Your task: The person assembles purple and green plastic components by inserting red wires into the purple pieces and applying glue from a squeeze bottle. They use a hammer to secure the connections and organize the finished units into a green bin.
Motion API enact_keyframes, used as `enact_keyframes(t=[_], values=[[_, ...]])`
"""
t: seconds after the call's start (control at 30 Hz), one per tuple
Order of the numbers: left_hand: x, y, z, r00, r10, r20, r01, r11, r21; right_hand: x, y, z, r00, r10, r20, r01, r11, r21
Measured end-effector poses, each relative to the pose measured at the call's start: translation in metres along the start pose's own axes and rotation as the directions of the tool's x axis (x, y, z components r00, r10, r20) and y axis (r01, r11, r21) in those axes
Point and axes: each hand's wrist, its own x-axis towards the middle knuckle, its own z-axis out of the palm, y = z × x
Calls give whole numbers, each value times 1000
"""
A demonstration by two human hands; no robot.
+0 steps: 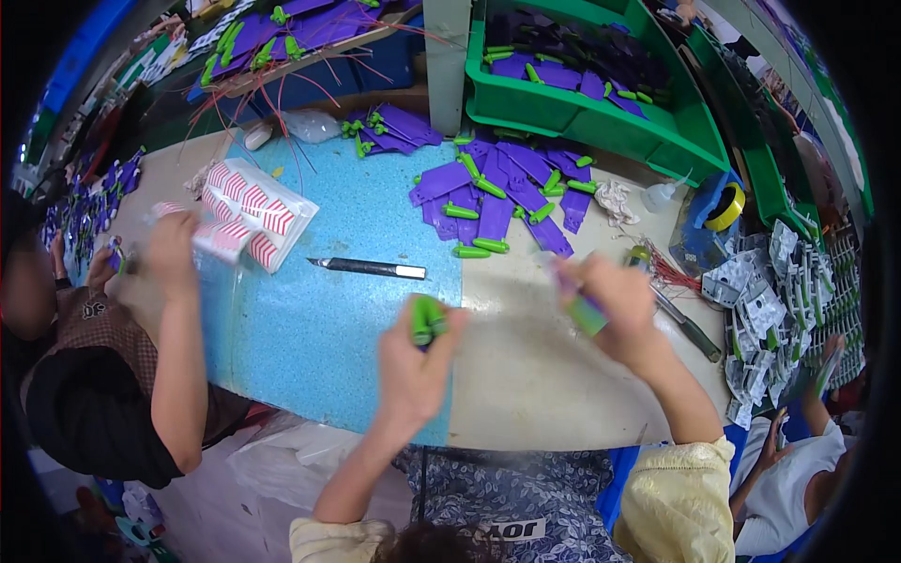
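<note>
My left hand is closed around a bright green plastic piece with rounded ends, held above the table. Motion blurs my right hand; its fingers are wrapped round a small purple-and-green object with a pale end, whose kind I cannot make out. Beyond my hands lies a loose heap of flat purple plastic parts with green rounded ends. A black-handled utility knife rests on the blue mat, left of and beyond my left hand.
A co-worker's hand reaches beside a pack of red-and-white striped sheets. A green crate stands behind the heap. On the right are a screwdriver-like tool, yellow tape, a small bottle and piled metal parts.
</note>
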Motion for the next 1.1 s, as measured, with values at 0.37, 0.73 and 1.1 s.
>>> enact_keyframes(t=[0.37, 0.73, 1.1], values=[[128, -22, -88, 754, 653, 71, -398, 368, 840, 52, 27, 70, 894, 445, -48, -445, 896, 5], [162, 34, 15, 915, 376, 147, -371, 642, 671, 36, 88, 70, 858, 508, 82, -474, 842, -258], [44, 15, 51, 985, 86, 151, 48, 701, -712, 10, -32, 26, 763, 606, 224, -638, 650, 414]])
